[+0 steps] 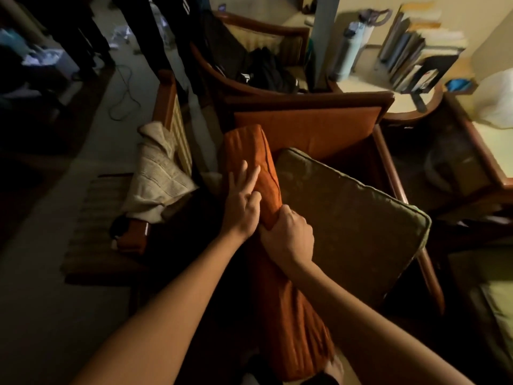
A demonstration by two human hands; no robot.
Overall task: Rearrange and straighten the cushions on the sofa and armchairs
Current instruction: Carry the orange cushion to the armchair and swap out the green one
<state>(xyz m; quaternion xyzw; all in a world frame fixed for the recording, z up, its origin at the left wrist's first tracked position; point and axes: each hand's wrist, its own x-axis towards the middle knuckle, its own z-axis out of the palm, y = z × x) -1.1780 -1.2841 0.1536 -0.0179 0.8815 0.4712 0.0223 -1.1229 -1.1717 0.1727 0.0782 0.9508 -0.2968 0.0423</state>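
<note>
A long orange cushion stands on edge across the wooden armchair in front of me. My right hand is clenched on the cushion's upper edge near its middle. My left hand lies flat against the cushion's left face, fingers spread. To the right, an olive-green cushion leans tilted over the seat, touching the orange one. An orange back cushion sits upright against the chair's backrest.
A second armchair behind holds dark clothes or a bag. A cream cloth drapes over a striped chair arm at left. A round side table carries a bottle and files. A cable lies on the floor.
</note>
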